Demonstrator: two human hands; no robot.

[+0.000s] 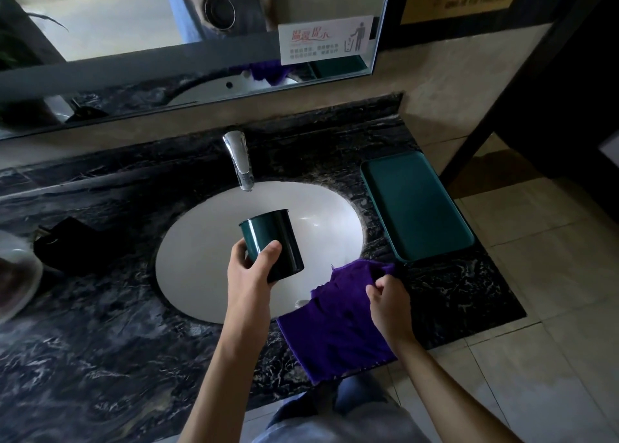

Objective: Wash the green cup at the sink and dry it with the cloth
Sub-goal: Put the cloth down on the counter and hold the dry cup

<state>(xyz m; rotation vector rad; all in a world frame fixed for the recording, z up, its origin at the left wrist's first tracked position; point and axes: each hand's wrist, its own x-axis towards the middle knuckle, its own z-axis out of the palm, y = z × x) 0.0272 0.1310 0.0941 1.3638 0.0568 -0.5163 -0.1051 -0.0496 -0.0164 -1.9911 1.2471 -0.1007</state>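
My left hand (pixel 249 271) holds the dark green cup (pixel 274 238) over the white oval sink (pixel 201 258), gripping its lower part; the cup is tilted with its open mouth up and to the left. The chrome tap (pixel 239 159) stands behind the basin, and I see no water running from it. To the right, my right hand (pixel 388 300) pinches the purple cloth (pixel 338 325), which lies partly over the sink's right rim and on the counter, hanging past the counter's front edge.
A dark green tray (pixel 415 204) lies on the black marble counter (pixel 100 342) to the right of the sink. A black object (pixel 67 245) and a pale dish (pixel 16 275) sit at the left. A mirror (pixel 167 23) hangs behind. Tiled floor is at the right.
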